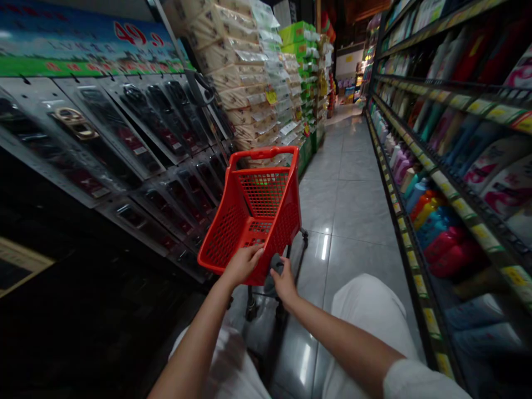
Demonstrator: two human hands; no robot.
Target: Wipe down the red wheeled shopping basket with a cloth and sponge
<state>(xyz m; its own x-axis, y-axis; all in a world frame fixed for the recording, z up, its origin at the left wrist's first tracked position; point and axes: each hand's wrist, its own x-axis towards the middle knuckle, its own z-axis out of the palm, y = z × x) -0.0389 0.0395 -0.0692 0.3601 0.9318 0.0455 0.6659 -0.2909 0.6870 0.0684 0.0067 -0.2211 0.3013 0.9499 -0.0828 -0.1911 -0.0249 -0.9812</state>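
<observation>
Underway: right grip (284, 281) pinches grey piece (270, 284); left grip (243, 265) touches red cart (282, 224) just ahead, clasp unclear; remainder unclear.

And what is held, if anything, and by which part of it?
The right hand holds a dark grey item by its right side; the left hand touches the near rim of the red cart.

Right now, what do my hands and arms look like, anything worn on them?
Your left hand and right hand are ungloved, with no rings or watch that I can see. Both forearms are bare. A plain whitish sleeve shows on the right side; none shows on the left.
</observation>
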